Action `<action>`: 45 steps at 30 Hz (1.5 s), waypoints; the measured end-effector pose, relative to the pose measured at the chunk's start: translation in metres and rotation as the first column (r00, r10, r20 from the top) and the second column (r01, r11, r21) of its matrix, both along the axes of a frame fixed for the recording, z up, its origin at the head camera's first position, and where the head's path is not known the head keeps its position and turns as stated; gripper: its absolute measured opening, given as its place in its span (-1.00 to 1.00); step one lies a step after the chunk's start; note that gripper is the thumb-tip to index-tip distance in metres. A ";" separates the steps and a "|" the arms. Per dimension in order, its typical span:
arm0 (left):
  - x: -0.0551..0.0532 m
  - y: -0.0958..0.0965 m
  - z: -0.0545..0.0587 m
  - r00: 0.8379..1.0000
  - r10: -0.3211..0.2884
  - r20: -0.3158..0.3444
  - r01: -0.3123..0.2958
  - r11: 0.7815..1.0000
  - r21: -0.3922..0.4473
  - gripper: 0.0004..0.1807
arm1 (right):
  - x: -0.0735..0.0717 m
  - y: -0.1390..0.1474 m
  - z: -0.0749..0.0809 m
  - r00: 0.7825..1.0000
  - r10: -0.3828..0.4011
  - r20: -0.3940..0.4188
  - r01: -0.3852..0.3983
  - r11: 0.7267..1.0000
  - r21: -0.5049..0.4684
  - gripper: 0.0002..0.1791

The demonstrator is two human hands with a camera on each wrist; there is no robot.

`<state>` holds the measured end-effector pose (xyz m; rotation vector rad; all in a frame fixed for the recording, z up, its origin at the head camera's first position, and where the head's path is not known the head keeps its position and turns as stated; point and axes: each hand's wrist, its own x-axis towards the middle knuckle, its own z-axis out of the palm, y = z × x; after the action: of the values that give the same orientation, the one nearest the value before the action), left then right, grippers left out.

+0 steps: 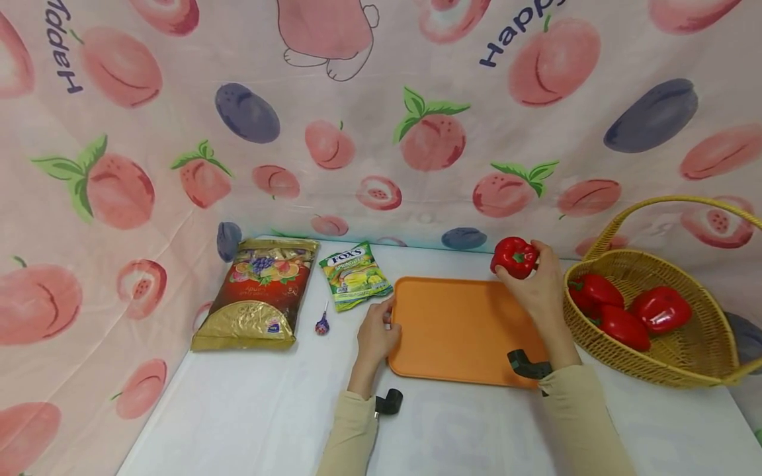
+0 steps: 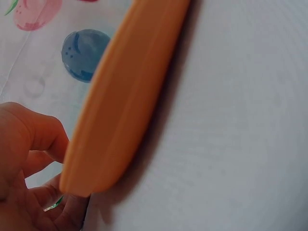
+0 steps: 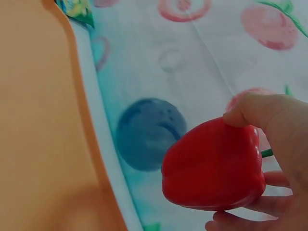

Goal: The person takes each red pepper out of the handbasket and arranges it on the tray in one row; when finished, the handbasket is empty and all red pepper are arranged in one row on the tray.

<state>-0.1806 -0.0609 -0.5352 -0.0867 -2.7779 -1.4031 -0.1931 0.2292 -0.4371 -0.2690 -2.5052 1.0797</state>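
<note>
An orange tray (image 1: 458, 334) lies on the white table, and my left hand (image 1: 375, 336) pinches its left edge. In the left wrist view the thumb and fingers meet the corner of the tray (image 2: 120, 101). My right hand (image 1: 542, 294) holds a red bell pepper (image 1: 514, 256) over the tray's back right edge. Seen from the right wrist, the thumb lies on one side of the pepper (image 3: 211, 166) and fingers curl beneath it, its green stem toward the palm.
On the right stands a yellow wicker basket (image 1: 649, 373) with three red peppers (image 1: 661, 309) inside. Left of the tray are a green Fox's candy bag (image 1: 357, 276), a small wrapped lollipop (image 1: 322, 324) and a large red-and-gold candy bag (image 1: 256, 294). A fruit-print cloth (image 1: 381, 152) hangs behind.
</note>
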 end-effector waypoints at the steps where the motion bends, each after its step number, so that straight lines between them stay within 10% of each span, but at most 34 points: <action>1: 0.000 0.000 0.000 1.000 -0.001 0.001 0.001 1.000 0.001 -0.36 | -0.001 -0.004 -0.002 1.000 0.013 0.017 -0.013 1.000 -0.006 -0.08; 16: 0.001 0.000 0.002 1.000 -0.005 -0.001 0.005 1.000 -0.014 -0.39 | -0.020 -0.084 -0.031 0.961 0.208 0.181 -0.199 0.978 -0.064 -0.07; 45: 0.000 0.000 0.001 1.000 0.003 0.002 -0.003 0.999 -0.048 -0.46 | -0.028 -0.139 -0.051 0.939 0.243 0.243 -0.250 0.968 -0.001 -0.11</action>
<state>-0.1811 -0.0607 -0.5344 -0.0821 -2.8128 -1.3367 -0.2214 0.0898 -0.4885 -0.0815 -2.8308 1.1633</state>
